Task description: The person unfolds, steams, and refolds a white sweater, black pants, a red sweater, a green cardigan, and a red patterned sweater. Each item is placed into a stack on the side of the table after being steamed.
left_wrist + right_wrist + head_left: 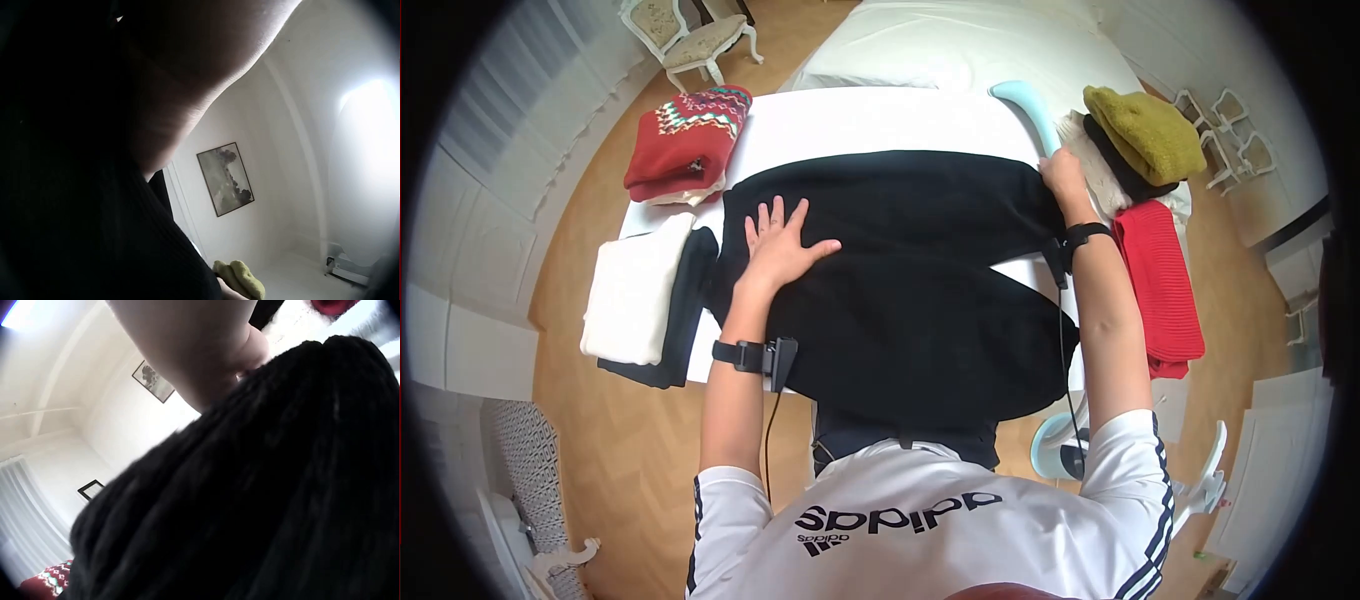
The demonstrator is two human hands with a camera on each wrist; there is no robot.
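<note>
Black trousers [900, 200] lie spread across the white table [850, 115], legs pointing right and the near side at the table's front edge. My left hand [782, 250] rests flat on their left part, fingers spread. At the far right leg end, my right hand [1065, 180] grips the hem with curled fingers. In the right wrist view, the black fabric [237, 487] bunches into folds before that hand, mostly covering the fingers. Dark fabric [94, 219] fills much of the left wrist view. A light blue curved object [1025, 105] lies just beyond the right hand.
Left on the table are a folded red patterned sweater [685, 150] and a white folded garment [635, 290] over a dark one. At right sit an olive garment [1145, 135] atop others and a red ribbed knit [1162, 290]. A bed [960, 40] stands behind.
</note>
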